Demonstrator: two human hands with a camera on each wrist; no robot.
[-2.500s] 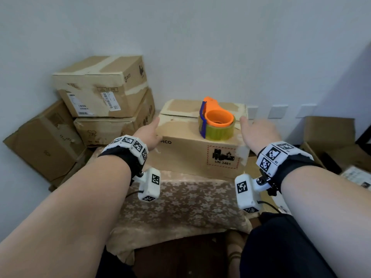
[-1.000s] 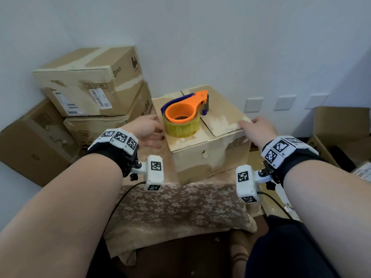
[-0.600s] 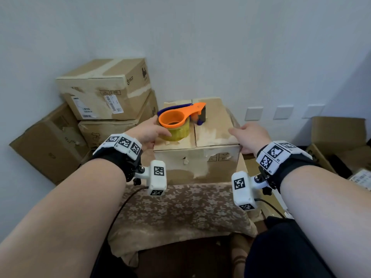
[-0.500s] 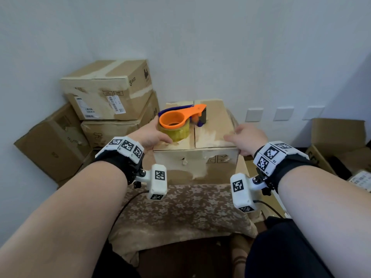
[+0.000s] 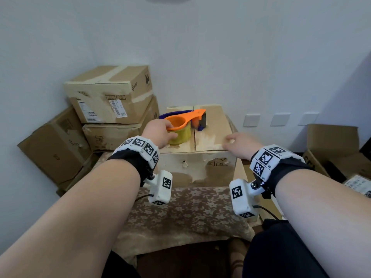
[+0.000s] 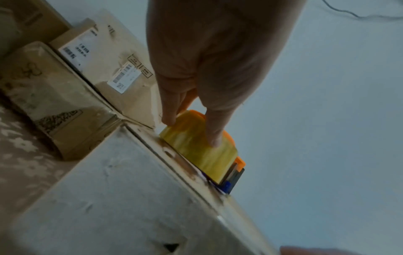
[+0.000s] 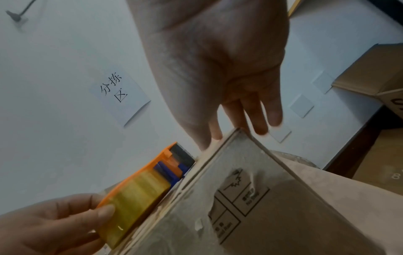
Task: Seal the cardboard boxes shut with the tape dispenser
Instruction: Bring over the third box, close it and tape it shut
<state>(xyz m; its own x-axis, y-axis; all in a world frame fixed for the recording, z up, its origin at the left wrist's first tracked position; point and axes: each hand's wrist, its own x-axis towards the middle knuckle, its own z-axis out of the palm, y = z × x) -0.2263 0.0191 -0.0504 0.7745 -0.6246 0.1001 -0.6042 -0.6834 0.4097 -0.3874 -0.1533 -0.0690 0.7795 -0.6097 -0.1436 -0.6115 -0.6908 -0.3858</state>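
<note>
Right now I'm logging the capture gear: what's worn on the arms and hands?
Both forearms are bare. Each wrist has a black band topped with white blocks printed with black square markers, plus a white camera pod hanging underneath, trailing a thin black cable.

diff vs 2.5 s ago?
The box was turned so its flap seam now points away from the person. The left hand left the box's side and now grips the tape dispenser; the right hand rests on the right flap. The stacked boxes stayed put.
</note>
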